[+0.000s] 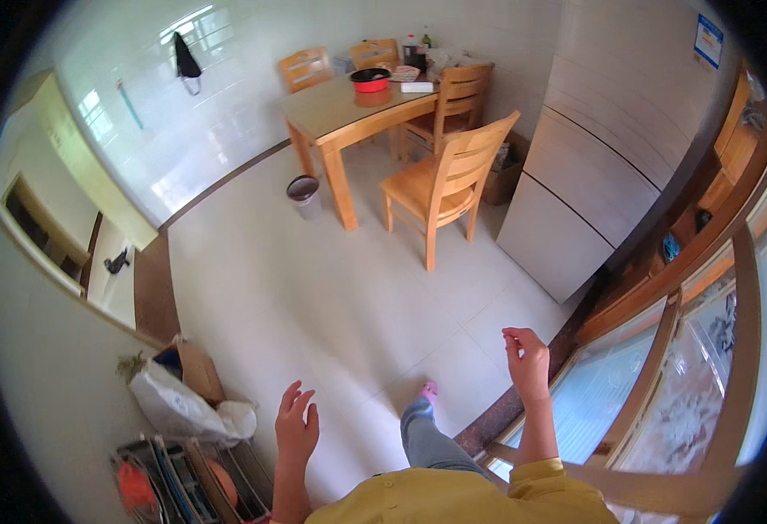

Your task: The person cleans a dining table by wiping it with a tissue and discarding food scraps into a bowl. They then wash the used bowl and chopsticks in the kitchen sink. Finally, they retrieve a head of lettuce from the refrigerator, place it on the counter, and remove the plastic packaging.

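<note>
Both my hands are raised in the air over the pale tiled floor (278, 295). My left hand (297, 422) is empty, its fingers loosely bent and spread. Nearest to it are a white sack (174, 406) and a storage rack (190, 471) at the lower left. My right hand (527, 367) is loosely curled, with a small gap between thumb and fingers and nothing visible in it. A wood-framed glass door (638, 406) stands to its right. One foot in a pink shoe (430, 391) shows between my hands.
A wooden table (324, 108) carries a red and black basin (370, 82). One wooden chair (462, 173) stands out on the floor, near a waste bin (303, 196). On the right rises a tall refrigerator (580, 177). At the left is a doorway with a dark object (117, 262) on its floor.
</note>
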